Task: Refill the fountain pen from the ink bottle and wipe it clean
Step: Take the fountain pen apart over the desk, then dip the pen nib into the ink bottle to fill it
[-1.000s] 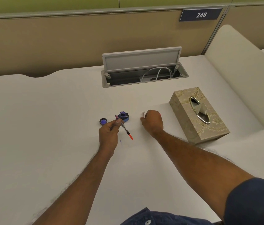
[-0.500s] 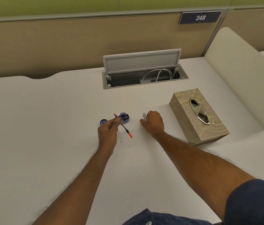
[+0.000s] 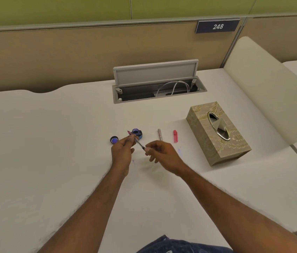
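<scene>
Your left hand (image 3: 123,152) pinches the pen's inner part (image 3: 137,141) near its tip end. The tip pokes out past your fingers, just beside the open ink bottle (image 3: 137,133). Your right hand (image 3: 162,152) pinches the back end of that same part, so it runs slanting between your two hands, above the white desk (image 3: 52,143). The bottle cap (image 3: 114,140) lies left of the bottle. A silver pen piece (image 3: 160,134) and a red piece (image 3: 175,136) lie flat to the right, near the tissue box (image 3: 217,134).
</scene>
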`<move>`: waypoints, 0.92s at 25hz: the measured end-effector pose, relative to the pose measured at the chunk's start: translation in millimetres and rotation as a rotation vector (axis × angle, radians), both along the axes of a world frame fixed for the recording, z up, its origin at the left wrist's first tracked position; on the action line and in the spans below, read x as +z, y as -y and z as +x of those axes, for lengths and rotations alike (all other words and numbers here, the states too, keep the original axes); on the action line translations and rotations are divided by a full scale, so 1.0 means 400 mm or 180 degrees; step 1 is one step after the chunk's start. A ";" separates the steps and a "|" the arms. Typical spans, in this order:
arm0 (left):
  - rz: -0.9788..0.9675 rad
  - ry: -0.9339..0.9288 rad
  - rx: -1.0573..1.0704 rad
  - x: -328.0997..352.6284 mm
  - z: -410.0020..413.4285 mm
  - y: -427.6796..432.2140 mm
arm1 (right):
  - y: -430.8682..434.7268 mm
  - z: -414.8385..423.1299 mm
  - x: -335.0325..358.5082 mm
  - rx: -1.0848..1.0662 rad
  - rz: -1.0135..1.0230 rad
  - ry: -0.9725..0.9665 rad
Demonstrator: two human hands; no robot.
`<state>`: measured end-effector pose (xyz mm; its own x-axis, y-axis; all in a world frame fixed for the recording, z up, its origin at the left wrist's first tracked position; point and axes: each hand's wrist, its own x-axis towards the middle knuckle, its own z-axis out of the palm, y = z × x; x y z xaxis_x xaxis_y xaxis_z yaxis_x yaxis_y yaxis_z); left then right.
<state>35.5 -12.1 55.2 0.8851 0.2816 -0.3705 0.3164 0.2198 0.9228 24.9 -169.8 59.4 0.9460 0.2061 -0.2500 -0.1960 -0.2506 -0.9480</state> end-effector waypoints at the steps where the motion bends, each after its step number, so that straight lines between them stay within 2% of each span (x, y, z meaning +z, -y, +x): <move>1: -0.0014 -0.0016 -0.0028 0.004 -0.004 0.005 | -0.003 -0.019 -0.005 0.0020 0.0084 0.0041; 7: -0.0070 -0.0040 -0.0348 0.025 -0.030 0.019 | -0.010 -0.055 -0.017 -0.0639 0.0202 0.0276; 10: 0.0234 -0.0026 -0.0806 0.024 -0.025 0.004 | -0.001 -0.053 -0.016 -0.0831 0.0221 0.0339; 13: 0.1199 0.0096 -0.1055 0.012 -0.034 -0.020 | 0.010 -0.033 -0.005 -0.0960 0.0110 0.0374; 16: 0.2540 0.0972 -0.0995 0.012 -0.039 -0.054 | 0.018 0.008 0.015 -0.1006 -0.0254 0.0457; 18: 0.3216 0.1547 -0.0989 0.027 -0.009 -0.077 | 0.023 0.047 0.034 -0.0966 -0.0608 0.0658; 20: 0.3560 0.1755 -0.1112 0.049 0.047 -0.092 | 0.026 0.089 0.064 -0.0671 -0.1231 0.0928; 23: 0.3800 0.1476 -0.1531 0.073 0.133 -0.096 | 0.019 0.146 0.113 -0.0023 -0.2033 0.1155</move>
<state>88.8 26.2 84.3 0.9608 -0.1498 0.2333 -0.2525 -0.8202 0.5133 83.3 -177.4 104.8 0.9929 0.1186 0.0099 0.0989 -0.7758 -0.6232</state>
